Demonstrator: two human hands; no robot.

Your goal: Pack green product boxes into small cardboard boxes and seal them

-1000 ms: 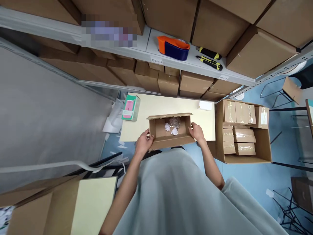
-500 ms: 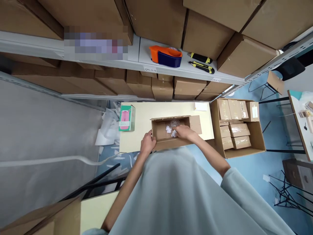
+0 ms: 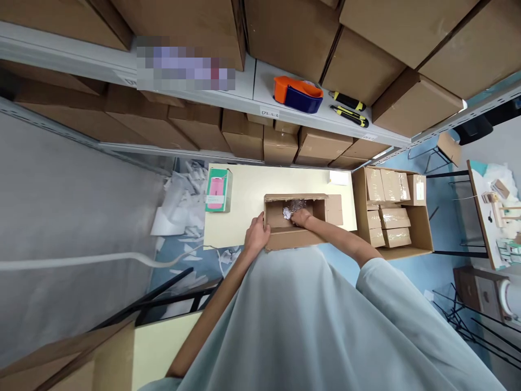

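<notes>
An open cardboard box (image 3: pixel 299 239) lies on the cream table just in front of my body, its end flap folded out to the right. My left hand (image 3: pixel 257 236) grips its left end, thumb by the near corner. Inside the box is my right hand (image 3: pixel 302 218), closed and low, with white crumpled paper (image 3: pixel 287 213) at its fingertips; the curled fingers partly hide what they hold. Clear plastic wrap (image 3: pixel 299 204) lies in the box behind the right hand.
A green-and-pink packaged box (image 3: pixel 217 190) stands on the table (image 3: pixel 244 182) at left, a small white box (image 3: pixel 338 177) at back right. A large carton (image 3: pixel 423 228) of taped boxes stands at right. Overhead, a shelf (image 3: pixel 260 89) holds cartons, an orange-and-blue tape dispenser (image 3: pixel 299 95) and utility knives (image 3: pixel 349 108).
The view has shifted slightly. My right hand has closed further over the crumpled paper, so less of it shows. My left hand keeps its grip on the box end.
</notes>
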